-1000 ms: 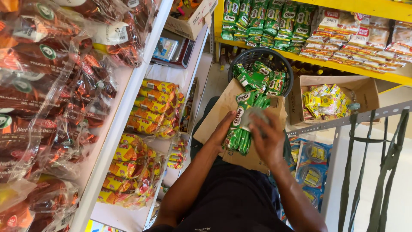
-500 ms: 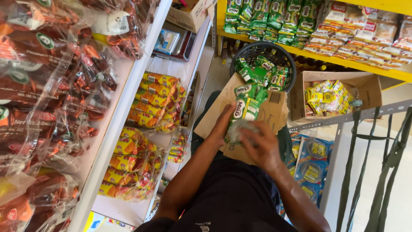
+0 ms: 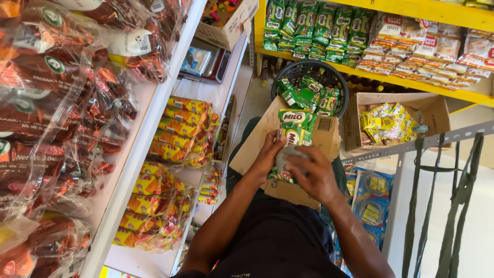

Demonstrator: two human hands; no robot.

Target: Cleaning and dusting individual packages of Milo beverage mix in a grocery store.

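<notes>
Packets (image 3: 297, 127) run in a long green strip from our hands toward the basket (image 3: 337, 82). Our left hand (image 3: 268, 154) and right hand (image 3: 314, 175) both pinch its near end.

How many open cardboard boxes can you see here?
3: one cardboard box with yellow packets beside the basket, one flattened box under the hands, one box on the white shelf. Others may be hidden.

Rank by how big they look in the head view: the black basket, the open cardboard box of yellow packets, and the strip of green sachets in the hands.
1. Open cardboard box
2. Black basket, close to the box, so unsure
3. Strip of green sachets, smallest despite being nearer the camera
</notes>
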